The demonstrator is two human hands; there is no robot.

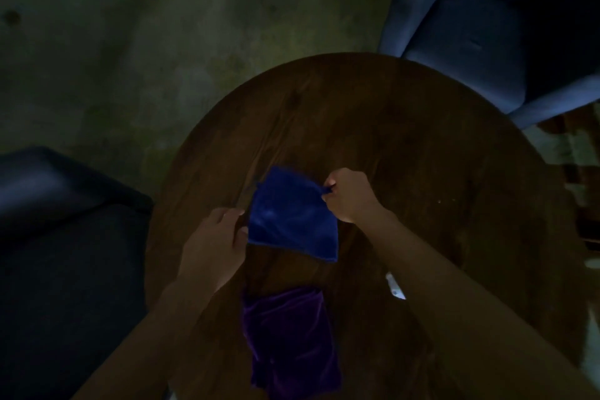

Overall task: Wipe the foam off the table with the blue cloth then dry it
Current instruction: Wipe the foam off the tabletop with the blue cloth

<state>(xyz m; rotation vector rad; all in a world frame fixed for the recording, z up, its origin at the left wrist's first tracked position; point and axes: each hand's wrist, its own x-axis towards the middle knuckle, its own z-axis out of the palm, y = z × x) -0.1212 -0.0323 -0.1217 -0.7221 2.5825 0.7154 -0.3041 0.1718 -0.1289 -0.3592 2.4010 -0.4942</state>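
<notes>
A blue cloth is held spread above the middle of a round dark wooden table. My right hand pinches the cloth's upper right corner. My left hand grips its left edge between thumb and fingers. A folded purple cloth lies on the table near its front edge, below the blue one. The scene is dim and I can make out no foam on the wood, only a few small pale specks to the right.
A blue armchair stands at the table's far right. A dark seat sits close on the left. A small white object shows beside my right forearm. Grey-green floor lies beyond the table.
</notes>
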